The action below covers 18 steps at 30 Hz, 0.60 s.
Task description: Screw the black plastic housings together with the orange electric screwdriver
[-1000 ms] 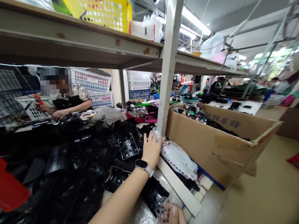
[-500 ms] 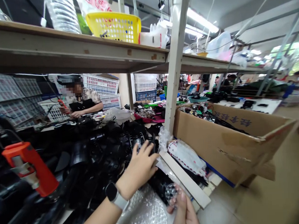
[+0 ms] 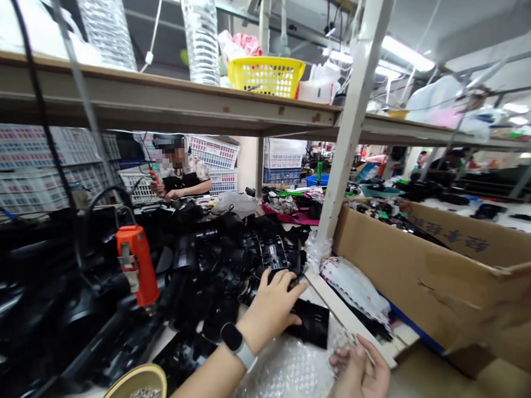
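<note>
My left hand (image 3: 273,302), with a watch (image 3: 237,343) on its wrist, reaches over the black plastic parts. Its fingers are spread, and the fingertips are over or touching the pile's near edge. Beside its thumb lies a flat black plastic piece (image 3: 314,324) on bubble wrap (image 3: 287,370). My right hand (image 3: 361,372) is low on the right, its fingers closed on the edge of the bubble wrap. An orange-red electric screwdriver (image 3: 138,265) hangs upright to the left, above more black plastic housings (image 3: 206,261).
A yellow-rimmed bowl (image 3: 102,397) of screws stands at the near left. A cardboard box (image 3: 412,274) with parts is on the right, beside a shelf post (image 3: 350,111). A shelf (image 3: 153,98) crosses overhead. Across the table a person (image 3: 179,174) sits before stacked crates.
The view has turned left, so things appear farther right and the bowl of screws has come into sight. My left hand remains spread over the parts; my right still holds the wrap.
</note>
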{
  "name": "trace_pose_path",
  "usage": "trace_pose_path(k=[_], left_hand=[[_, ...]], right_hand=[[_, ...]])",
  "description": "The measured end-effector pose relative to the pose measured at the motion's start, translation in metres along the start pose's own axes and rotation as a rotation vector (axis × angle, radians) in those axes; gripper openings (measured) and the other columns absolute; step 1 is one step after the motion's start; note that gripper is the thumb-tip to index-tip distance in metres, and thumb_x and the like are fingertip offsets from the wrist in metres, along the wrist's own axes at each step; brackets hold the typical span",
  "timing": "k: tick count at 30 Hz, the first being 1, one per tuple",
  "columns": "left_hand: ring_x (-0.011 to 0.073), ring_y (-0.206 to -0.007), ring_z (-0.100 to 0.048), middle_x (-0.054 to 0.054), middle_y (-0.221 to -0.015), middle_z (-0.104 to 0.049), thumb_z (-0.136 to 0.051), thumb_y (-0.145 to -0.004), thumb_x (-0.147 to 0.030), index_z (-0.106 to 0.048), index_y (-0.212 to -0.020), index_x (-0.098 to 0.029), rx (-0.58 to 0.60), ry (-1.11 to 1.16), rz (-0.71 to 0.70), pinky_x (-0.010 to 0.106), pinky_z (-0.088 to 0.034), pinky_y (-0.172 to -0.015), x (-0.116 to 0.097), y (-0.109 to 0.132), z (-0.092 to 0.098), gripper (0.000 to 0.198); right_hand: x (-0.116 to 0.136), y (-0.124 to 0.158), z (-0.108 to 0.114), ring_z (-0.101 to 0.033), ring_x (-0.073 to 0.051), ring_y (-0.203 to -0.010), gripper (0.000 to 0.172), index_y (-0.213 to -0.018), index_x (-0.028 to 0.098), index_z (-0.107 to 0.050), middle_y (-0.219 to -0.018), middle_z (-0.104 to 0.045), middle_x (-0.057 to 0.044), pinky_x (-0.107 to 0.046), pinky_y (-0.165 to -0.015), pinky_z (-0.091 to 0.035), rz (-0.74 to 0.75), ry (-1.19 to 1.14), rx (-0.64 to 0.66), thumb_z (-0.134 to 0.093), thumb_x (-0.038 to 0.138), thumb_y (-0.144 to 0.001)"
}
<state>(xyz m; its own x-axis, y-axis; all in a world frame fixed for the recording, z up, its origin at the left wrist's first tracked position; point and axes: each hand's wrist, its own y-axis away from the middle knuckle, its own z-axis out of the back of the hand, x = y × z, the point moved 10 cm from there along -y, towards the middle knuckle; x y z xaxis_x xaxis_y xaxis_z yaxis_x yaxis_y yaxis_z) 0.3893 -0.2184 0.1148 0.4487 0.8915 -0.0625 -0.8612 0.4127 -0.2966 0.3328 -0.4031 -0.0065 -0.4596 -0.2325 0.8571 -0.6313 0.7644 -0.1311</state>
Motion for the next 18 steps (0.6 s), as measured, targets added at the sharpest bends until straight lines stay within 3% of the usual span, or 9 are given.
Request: trace_pose_path(k=[2,4,7,9,11,13,15,17,18], left_hand=[[0.032,-0.146,-0.046,0.013,-0.158,-0.052,-0.079,-0.089,-0.044,-0.037,-0.16,-0.026,-0.02,-0.013,0.196,0.057,-0.035,-0.123,0.027,0.023,0.01,0.085],[0.0387,-0.14,-0.051,0.023,-0.154,-0.054,-0.074,-0.092,-0.038,-0.024,-0.165,-0.013,-0.035,-0.046,0.463,0.061,-0.043,-0.113,0.061,0.055,0.019,0.092],[0.0451,-0.125,-0.062,0.031,-0.136,-0.065,-0.074,-0.092,-0.029,-0.028,-0.16,0.002,-0.007,-0.086,0.776,0.062,-0.051,-0.099,0.105,0.104,0.022,0.088],[0.0422,-0.123,-0.065,0.027,-0.13,-0.069,-0.078,-0.088,-0.025,-0.044,-0.153,0.0,0.042,-0.075,0.84,0.058,-0.053,-0.099,0.12,0.12,0.018,0.077],[0.0336,-0.119,-0.069,0.018,-0.129,-0.072,-0.076,-0.091,-0.022,-0.055,-0.144,-0.009,0.074,-0.049,0.863,0.052,-0.056,-0.1,0.13,0.126,0.014,0.058],[0.0254,-0.109,-0.073,0.01,-0.122,-0.074,-0.067,-0.099,-0.021,-0.061,-0.136,-0.015,0.072,-0.023,0.906,0.047,-0.06,-0.096,0.137,0.127,0.015,0.038],[0.0225,-0.104,-0.074,0.007,-0.114,-0.075,-0.064,-0.102,-0.024,-0.067,-0.124,-0.015,0.049,0.004,0.96,0.044,-0.061,-0.092,0.142,0.128,0.023,0.025],[0.0236,-0.104,-0.073,0.009,-0.112,-0.075,-0.062,-0.102,-0.023,-0.069,-0.115,-0.013,0.008,0.042,1.003,0.044,-0.061,-0.091,0.143,0.131,0.035,0.018],[0.0249,-0.105,-0.074,0.011,-0.114,-0.074,-0.057,-0.104,-0.019,-0.069,-0.115,-0.012,-0.021,0.069,1.017,0.045,-0.061,-0.091,0.143,0.134,0.044,0.018]], right_hand=[[0.002,-0.001,0.001,-0.058,-0.015,-0.054,0.049,-0.105,0.017,-0.066,-0.069,-0.064,0.0,-0.023,-0.047,-0.051,0.022,-0.017,-0.022,-0.084,0.053,-0.079],[0.002,-0.003,0.001,-0.058,-0.015,-0.053,0.048,-0.101,0.016,-0.066,-0.068,-0.064,0.001,-0.023,-0.047,-0.05,0.027,-0.019,-0.017,-0.086,0.053,-0.076],[-0.002,-0.007,-0.001,-0.059,-0.015,-0.053,0.049,-0.102,0.015,-0.068,-0.069,-0.065,0.0,-0.024,-0.049,-0.051,0.011,0.002,0.027,-0.087,0.052,-0.076],[-0.004,-0.008,-0.003,-0.061,-0.015,-0.056,0.05,-0.107,0.014,-0.07,-0.074,-0.068,-0.002,-0.026,-0.053,-0.053,-0.003,0.016,0.063,-0.087,0.051,-0.078],[-0.004,-0.005,-0.009,-0.066,-0.017,-0.063,0.055,-0.116,0.013,-0.07,-0.088,-0.074,-0.008,-0.027,-0.057,-0.055,-0.012,0.024,0.091,-0.09,0.047,-0.077],[0.005,0.001,-0.017,-0.073,-0.023,-0.081,0.069,-0.128,0.014,-0.067,-0.114,-0.075,-0.016,-0.028,-0.061,-0.057,0.029,0.012,0.124,-0.095,0.042,-0.071],[0.02,0.01,-0.024,-0.073,-0.03,-0.102,0.077,-0.137,0.015,-0.062,-0.136,-0.068,-0.02,-0.032,-0.067,-0.059,0.098,0.026,0.153,-0.095,0.04,-0.072],[0.03,0.016,-0.024,-0.073,-0.033,-0.104,0.066,-0.13,0.014,-0.066,-0.13,-0.071,-0.02,-0.035,-0.066,-0.06,0.116,0.134,0.165,-0.09,0.045,-0.078],[0.031,0.017,-0.021,-0.074,-0.033,-0.096,0.056,-0.121,0.014,-0.07,-0.115,-0.077,-0.019,-0.035,-0.062,-0.059,0.083,0.219,0.164,-0.087,0.049,-0.081]])
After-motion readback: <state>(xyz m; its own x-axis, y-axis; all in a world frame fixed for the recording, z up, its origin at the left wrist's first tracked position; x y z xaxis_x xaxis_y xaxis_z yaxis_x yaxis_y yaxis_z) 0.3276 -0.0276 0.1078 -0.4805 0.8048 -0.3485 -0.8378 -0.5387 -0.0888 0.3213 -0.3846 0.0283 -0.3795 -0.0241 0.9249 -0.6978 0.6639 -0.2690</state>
